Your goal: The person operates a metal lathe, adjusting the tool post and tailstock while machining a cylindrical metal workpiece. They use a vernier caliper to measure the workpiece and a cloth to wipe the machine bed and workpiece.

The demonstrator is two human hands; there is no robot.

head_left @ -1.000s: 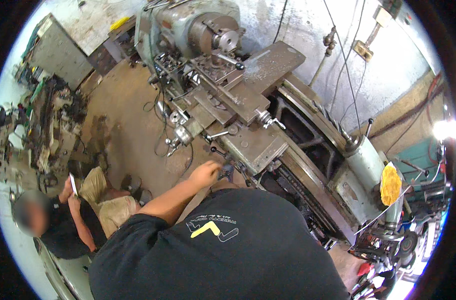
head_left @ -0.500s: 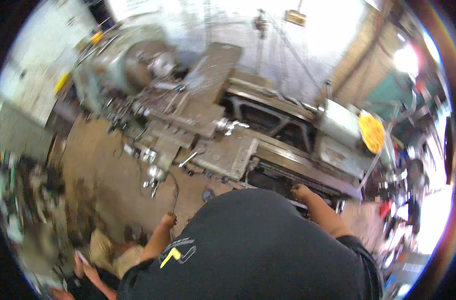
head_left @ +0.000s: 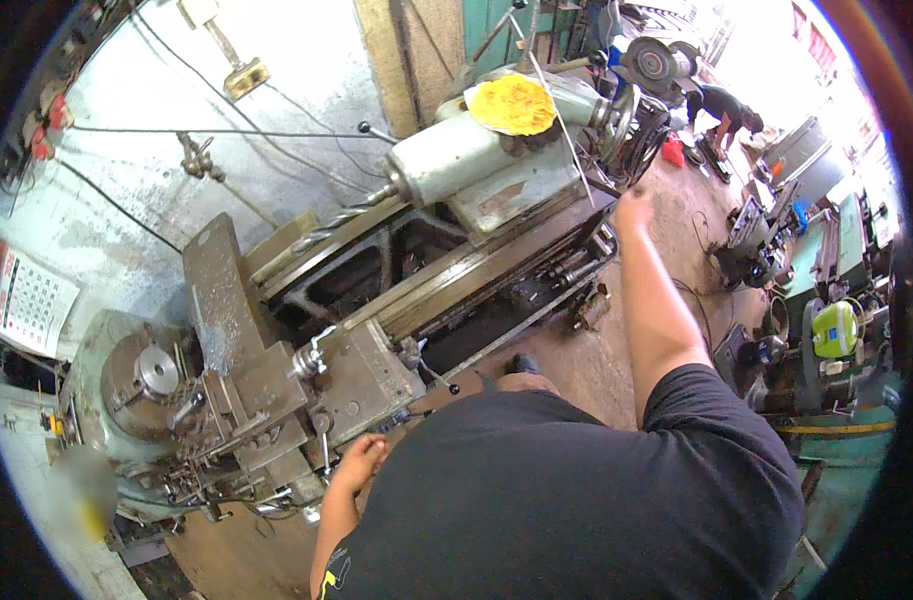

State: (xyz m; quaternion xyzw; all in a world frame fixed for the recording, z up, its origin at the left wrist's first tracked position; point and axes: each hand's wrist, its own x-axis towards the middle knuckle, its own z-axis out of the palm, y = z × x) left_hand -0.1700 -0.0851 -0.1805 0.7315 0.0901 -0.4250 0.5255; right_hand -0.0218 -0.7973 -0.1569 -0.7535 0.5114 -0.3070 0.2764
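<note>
- Across the left and middle of the frame stands a worn grey lathe [head_left: 446, 283], its long bed running from lower left to upper right.
- At the lower middle, the left hand [head_left: 364, 460] is just beside the front of the carriage [head_left: 361, 375], near a bright lever [head_left: 325, 450]; its fingers look bent — whether they grip anything, I cannot tell.
- Right of the upper middle, the right hand [head_left: 632, 210] is out at the far end of the bed, the arm stretched forward; the fingers look curled, but I cannot tell if they hold or touch anything.
- Above the centre, the tailstock [head_left: 441, 160] carries a twist drill [head_left: 341, 222] pointing down and left, well apart from the chuck [head_left: 126, 385].
- In the lower left part, the chuck holds a round, bright metal piece [head_left: 158, 370] with a hole in its middle.
- At the top, a yellow cloth-like thing [head_left: 513, 104] lies over the tailstock — a thin rod [head_left: 566, 130] slants just beside it.
- In the upper right, another person [head_left: 721, 105] bends over, near a grinder [head_left: 651, 62].
</note>
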